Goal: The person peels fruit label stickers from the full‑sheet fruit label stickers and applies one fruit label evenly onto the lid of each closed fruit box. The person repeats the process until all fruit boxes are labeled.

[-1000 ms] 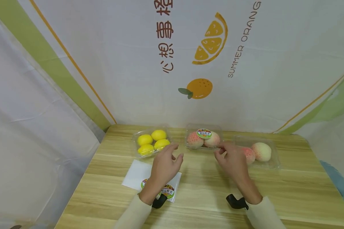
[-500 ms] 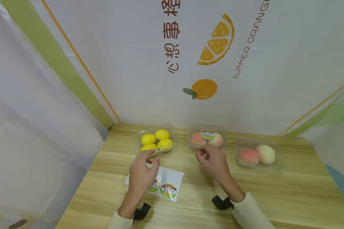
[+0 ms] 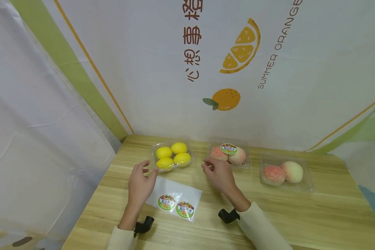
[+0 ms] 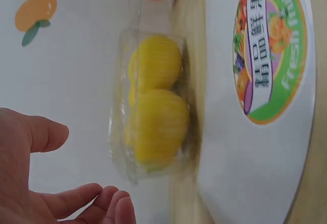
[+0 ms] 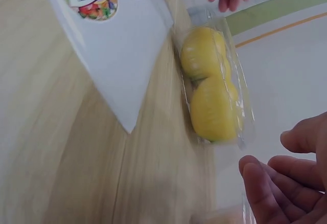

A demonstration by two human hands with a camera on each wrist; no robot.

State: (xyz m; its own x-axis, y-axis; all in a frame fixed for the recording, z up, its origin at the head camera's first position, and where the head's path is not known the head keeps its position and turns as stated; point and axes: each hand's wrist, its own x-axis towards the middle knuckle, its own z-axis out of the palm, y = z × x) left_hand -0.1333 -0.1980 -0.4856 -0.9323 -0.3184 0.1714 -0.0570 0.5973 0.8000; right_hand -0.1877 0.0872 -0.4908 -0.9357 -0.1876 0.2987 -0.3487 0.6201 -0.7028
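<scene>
A clear plastic box (image 3: 154, 160) of yellow lemons (image 3: 164, 152) stands near the table's back edge, between my two hands. My left hand (image 3: 140, 184) hovers at its front left corner, thumb and fingers apart, holding nothing. To the box's right is my right hand (image 3: 220, 175), fingers loosely bent with nothing in them. It is in front of a second clear box (image 3: 247, 163) with two peaches (image 3: 237, 156) and a round fruit label (image 3: 228, 149) on its lid. A white sheet (image 3: 187, 189) with two round stickers (image 3: 185, 209) lies close beside my left hand.
A third clear box (image 3: 307, 180) with two peaches (image 3: 292, 172) stands at the right on the wooden table (image 3: 268, 211). Behind the table hangs a white cloth (image 3: 162, 104) printed with oranges and lettering.
Both hands have moved left, the right one away from the peach boxes and the left one off the sticker sheet, uncovering its labels. The view has shifted slightly.
</scene>
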